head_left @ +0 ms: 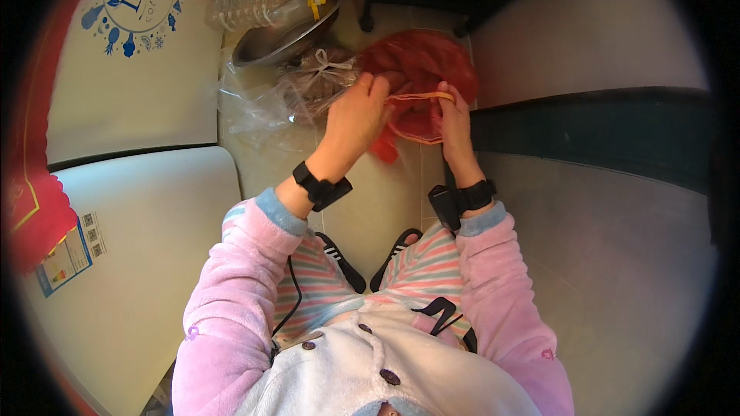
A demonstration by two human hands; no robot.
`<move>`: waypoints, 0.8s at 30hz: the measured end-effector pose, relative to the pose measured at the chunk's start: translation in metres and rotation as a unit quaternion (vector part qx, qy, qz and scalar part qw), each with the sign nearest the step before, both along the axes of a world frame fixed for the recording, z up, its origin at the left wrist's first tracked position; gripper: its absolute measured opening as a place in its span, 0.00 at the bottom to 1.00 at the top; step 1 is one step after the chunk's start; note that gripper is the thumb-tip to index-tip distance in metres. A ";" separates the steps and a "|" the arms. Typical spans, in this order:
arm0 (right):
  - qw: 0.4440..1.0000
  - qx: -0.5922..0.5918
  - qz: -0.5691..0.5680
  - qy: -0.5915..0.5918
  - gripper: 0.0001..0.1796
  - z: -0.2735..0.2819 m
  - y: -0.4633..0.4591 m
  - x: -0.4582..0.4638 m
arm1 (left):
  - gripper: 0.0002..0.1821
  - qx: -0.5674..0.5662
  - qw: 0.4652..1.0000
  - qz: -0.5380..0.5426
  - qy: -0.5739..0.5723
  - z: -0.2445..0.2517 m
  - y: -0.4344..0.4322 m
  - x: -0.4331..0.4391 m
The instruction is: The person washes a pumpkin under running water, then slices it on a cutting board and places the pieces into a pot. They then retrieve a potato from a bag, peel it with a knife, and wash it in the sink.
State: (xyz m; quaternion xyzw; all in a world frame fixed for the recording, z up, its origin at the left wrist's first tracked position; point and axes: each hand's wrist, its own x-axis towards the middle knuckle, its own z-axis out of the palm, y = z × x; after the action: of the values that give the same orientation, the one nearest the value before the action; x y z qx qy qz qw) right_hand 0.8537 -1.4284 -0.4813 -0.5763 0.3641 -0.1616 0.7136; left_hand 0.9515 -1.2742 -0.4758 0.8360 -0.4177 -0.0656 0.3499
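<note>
Both my hands are at the mouth of a red mesh bag on the tiled floor. My right hand pinches the bag's orange-edged rim between thumb and fingers. At the other side of the opening, my left hand has its fingers curled by the rim; its fingertips are partly hidden, so its hold cannot be told. Reddish shapes lie inside the mesh, too unclear to name. A clear plastic bag tied with a white strip stands just beyond my left hand, touching or close to the red bag.
A metal basin leans behind the tied bag, with a large clear plastic bottle beside it. A white appliance or cabinet stands at left, and a grey panel at right. Dark stand legs rise at the back.
</note>
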 end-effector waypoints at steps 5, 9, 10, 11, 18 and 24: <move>0.944 -0.315 0.052 0.079 0.08 -0.001 0.029 0.006 | 0.15 -0.009 0.987 -0.097 0.128 -0.037 -0.017 -0.032; 0.892 -0.393 0.193 0.110 0.09 0.004 0.077 -0.005 | 0.18 -0.015 0.930 -0.130 0.345 -0.085 -0.024 -0.018; 0.898 -0.383 0.209 0.062 0.06 0.007 0.085 -0.008 | 0.18 -0.027 0.915 -0.130 0.380 -0.097 -0.028 -0.015; 0.890 -0.391 0.228 0.060 0.06 0.009 0.090 -0.011 | 0.19 -0.044 0.910 -0.123 0.393 -0.109 -0.033 -0.013; 0.870 -0.395 0.289 0.057 0.07 0.018 0.094 -0.017 | 0.25 -0.105 0.937 -0.053 0.330 -0.187 -0.085 0.006; 0.884 -0.399 0.218 0.107 0.07 0.009 0.078 -0.012 | 0.34 0.175 0.983 -0.022 0.058 -0.191 -0.096 0.033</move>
State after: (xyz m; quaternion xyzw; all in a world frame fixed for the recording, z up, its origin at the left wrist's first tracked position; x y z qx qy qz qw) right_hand 0.8419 -1.3500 -0.4721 -0.8908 0.2081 -0.0712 0.3976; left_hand 0.9849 -1.3699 -0.6668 0.8697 -0.3971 -0.1935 0.2201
